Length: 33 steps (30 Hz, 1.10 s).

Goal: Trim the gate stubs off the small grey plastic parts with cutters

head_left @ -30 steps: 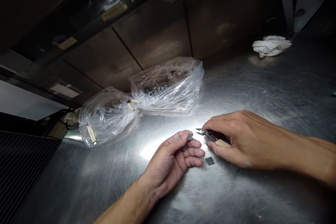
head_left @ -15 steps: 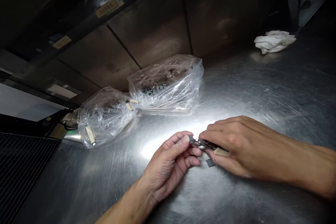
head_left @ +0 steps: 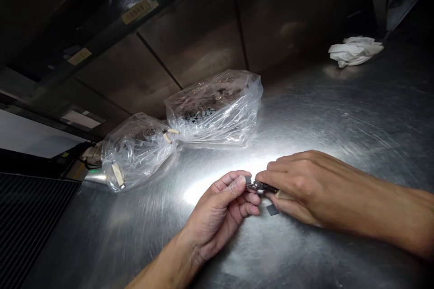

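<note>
My left hand (head_left: 222, 210) pinches a small grey piece (head_left: 248, 180) between thumb and forefinger, its other fingers curled below. My right hand (head_left: 305, 187) is wrapped around small cutting pliers (head_left: 266, 186) with a cream handle, mostly hidden under the palm. The metal jaws meet the right edge of the grey piece; whether they are closed on it is too small to tell. On the metal table below lies a flat dark grey piece (head_left: 272, 209), close to the fingers of my right hand.
A clear plastic bag (head_left: 220, 122) with many small grey pieces stands behind my hands. Left of it is another clear bag (head_left: 139, 158), with a cream-handled tool (head_left: 170, 134) between them. A crumpled white cloth (head_left: 355, 51) lies at the far right of the metal table (head_left: 339, 122).
My right hand has closed further around the pliers, and less of the cream handle shows. The grey piece has turned slightly. Both hands stay in nearly the same place.
</note>
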### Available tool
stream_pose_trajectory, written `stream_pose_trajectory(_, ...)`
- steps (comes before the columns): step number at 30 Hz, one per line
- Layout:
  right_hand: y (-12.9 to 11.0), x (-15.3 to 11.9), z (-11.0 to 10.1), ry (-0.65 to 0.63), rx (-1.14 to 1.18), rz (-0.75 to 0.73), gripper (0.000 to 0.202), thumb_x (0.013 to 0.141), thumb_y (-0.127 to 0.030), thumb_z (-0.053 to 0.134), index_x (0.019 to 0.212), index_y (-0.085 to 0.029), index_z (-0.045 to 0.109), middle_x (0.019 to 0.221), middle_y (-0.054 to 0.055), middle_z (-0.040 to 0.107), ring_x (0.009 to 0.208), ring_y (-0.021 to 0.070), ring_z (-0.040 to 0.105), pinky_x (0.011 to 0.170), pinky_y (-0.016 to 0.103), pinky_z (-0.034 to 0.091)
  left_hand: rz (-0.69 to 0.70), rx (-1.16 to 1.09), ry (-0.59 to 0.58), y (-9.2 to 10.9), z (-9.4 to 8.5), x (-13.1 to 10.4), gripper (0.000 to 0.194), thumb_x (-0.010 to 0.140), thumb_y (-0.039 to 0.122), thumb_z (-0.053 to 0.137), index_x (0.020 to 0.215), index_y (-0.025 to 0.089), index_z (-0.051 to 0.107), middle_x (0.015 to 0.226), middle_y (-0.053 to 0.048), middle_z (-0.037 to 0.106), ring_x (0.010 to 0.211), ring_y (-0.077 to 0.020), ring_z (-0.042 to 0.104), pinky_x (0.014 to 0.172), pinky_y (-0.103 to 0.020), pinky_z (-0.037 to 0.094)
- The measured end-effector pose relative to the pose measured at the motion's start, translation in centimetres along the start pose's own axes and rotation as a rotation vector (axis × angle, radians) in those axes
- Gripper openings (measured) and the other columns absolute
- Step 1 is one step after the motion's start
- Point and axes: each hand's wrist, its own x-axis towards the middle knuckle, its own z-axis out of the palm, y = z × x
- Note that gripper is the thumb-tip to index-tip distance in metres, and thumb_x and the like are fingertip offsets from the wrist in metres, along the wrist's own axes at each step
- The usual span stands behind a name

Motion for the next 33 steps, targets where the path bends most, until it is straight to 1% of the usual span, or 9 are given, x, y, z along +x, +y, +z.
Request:
stream_pose_trajectory(13, -0.32, 0.38, -0.38, -0.117, -0.005, 0.097, 0.009, 0.102, -0.017, 0.068, 0.106, -0.019, 0.075, 0.089, 0.001, 0.071, 0.077, 0.0189, 0.068, 0.07, 0.034, 0.045, -0.004, -0.007, -0.004, 0.0, 0.1, 0.05, 0.035, 0.076, 0.025, 0.105, 0.097, 0.008, 0.082, 0.077, -0.008, 0.079, 0.068, -0.0122, 0.075, 0.067, -0.02, 0.064)
stream_pose_trajectory(27, -0.44, 0.32, -0.61, -0.118, 0.001, 0.107, 0.008, 0.101, -0.017, 0.068, 0.103, -0.02, 0.075, 0.086, 0.001, 0.071, 0.074, 0.0179, 0.067, 0.068, 0.033, 0.045, -0.005, -0.007, -0.003, 0.02, 0.13, 0.1, 0.035, 0.076, 0.025, 0.105, 0.096, 0.007, 0.082, 0.077, -0.008, 0.079, 0.068, -0.0124, 0.076, 0.067, -0.02, 0.064)
stream_pose_trajectory(33, -0.35, 0.4, -0.71, -0.144, 0.035, 0.119, 0.013, 0.103, -0.018, 0.061, 0.103, -0.02, 0.074, 0.088, 0.003, 0.072, 0.074, 0.0184, 0.067, 0.069, 0.031, 0.047, -0.012, -0.003, 0.007, 0.07, 0.2, 0.01, 0.036, 0.075, 0.026, 0.105, 0.097, 0.007, 0.082, 0.077, -0.008, 0.079, 0.068, -0.0122, 0.075, 0.066, -0.019, 0.063)
